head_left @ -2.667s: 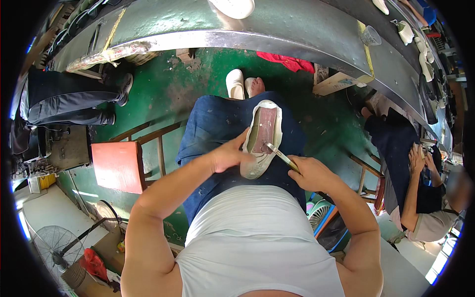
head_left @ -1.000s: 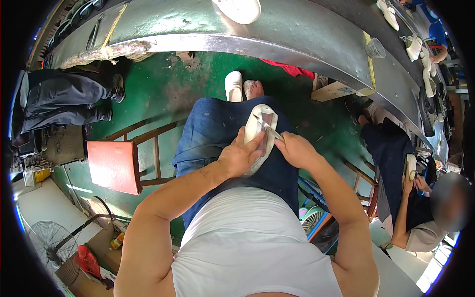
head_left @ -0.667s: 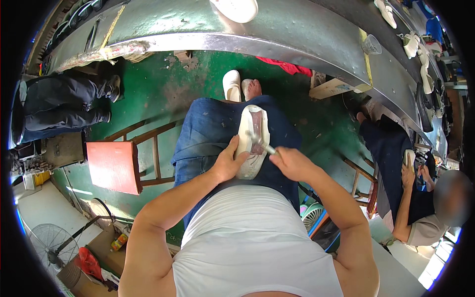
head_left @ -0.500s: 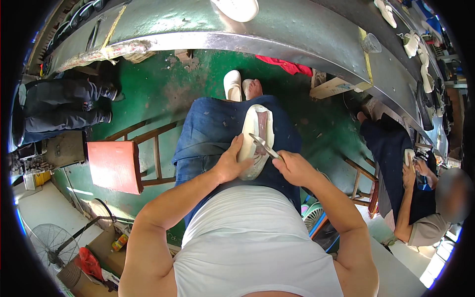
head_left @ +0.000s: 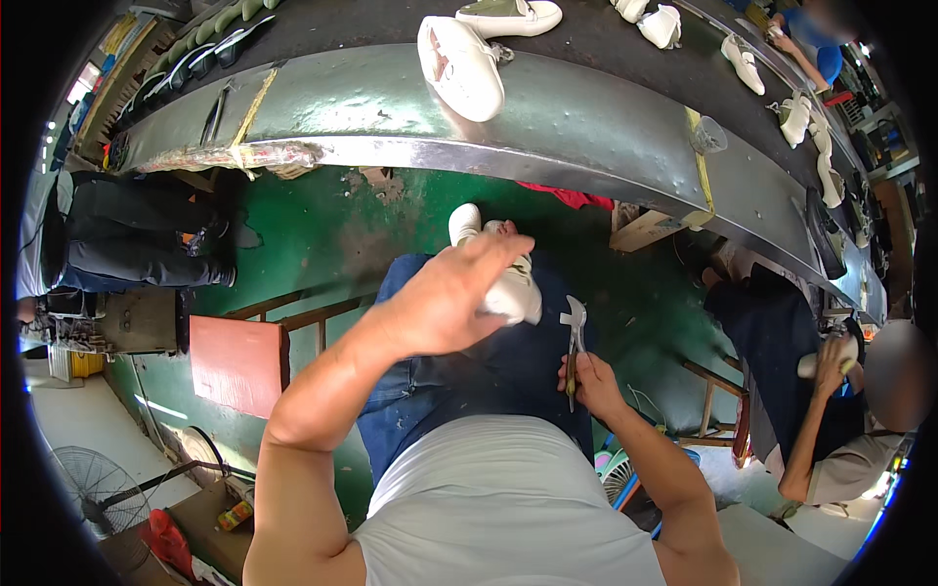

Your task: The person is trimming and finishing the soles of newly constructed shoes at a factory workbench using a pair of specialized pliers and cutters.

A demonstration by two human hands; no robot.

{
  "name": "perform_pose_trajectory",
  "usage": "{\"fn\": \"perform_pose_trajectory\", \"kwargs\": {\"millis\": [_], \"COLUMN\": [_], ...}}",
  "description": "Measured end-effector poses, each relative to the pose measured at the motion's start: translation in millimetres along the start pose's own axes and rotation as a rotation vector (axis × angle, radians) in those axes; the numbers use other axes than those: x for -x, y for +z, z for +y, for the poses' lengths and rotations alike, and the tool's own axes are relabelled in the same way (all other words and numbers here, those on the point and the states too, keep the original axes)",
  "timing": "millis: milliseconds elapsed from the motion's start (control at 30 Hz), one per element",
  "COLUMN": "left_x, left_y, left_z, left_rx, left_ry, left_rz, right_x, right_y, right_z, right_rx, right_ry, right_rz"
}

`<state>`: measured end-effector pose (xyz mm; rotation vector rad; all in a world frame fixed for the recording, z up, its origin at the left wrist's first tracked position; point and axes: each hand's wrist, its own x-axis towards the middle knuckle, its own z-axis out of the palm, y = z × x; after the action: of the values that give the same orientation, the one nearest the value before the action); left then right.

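In front of my lap, my left hand [head_left: 445, 295] is raised with a white shoe [head_left: 516, 295]. Its thumb and fingers reach round the shoe, and the back of the hand hides much of it. Lower and to the right, my right hand [head_left: 594, 383] has its fingers wrapped round the handles of metal lasting pincers [head_left: 576, 332]. Their curved jaws point up and away from me, apart from the shoe. Blue denim cloth [head_left: 469, 386] covers my lap beneath both hands.
Ahead runs a dark conveyor bench with a metal edge [head_left: 381, 151], bearing several white shoes [head_left: 463, 73]. A red-topped stool [head_left: 237, 363] stands at left. A co-worker [head_left: 831, 391] sits at right with a shoe. A fan [head_left: 96, 493] is at lower left.
The pincers have left the shoe and moved down to the right. My left hand has lifted the shoe and turned it. My view has tilted up, showing more of the bench.
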<state>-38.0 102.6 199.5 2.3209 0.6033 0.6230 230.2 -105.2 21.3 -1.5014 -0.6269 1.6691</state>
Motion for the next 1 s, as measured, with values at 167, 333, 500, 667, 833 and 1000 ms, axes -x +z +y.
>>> {"fn": "perform_pose_trajectory", "kwargs": {"millis": [167,333,500,667,833,1000], "left_x": [-19,13,86,96,93,92], "left_y": [43,131,140,143,152,150], "left_z": [-53,-89,-48,-40,-34,-30], "left_rx": [0.696,0.628,0.248,0.175,0.035,0.125], "left_ry": [-0.264,-0.794,-0.721,-0.715,-0.564,-0.559], "left_rz": [-0.058,-0.142,0.049,0.165,0.198,0.206], "right_x": [1,10,20,12,2,-21], "right_y": [0,1,12,34,45,58], "right_z": [-12,-38,-70,-92,-125,-179], "right_rx": [0.103,0.505,0.704,0.839,1.015,1.170], "right_ry": [0.015,0.000,-0.047,-0.174,-0.027,0.325], "right_rz": [-0.008,-0.033,-0.207,-0.362,-0.436,-0.589]}}
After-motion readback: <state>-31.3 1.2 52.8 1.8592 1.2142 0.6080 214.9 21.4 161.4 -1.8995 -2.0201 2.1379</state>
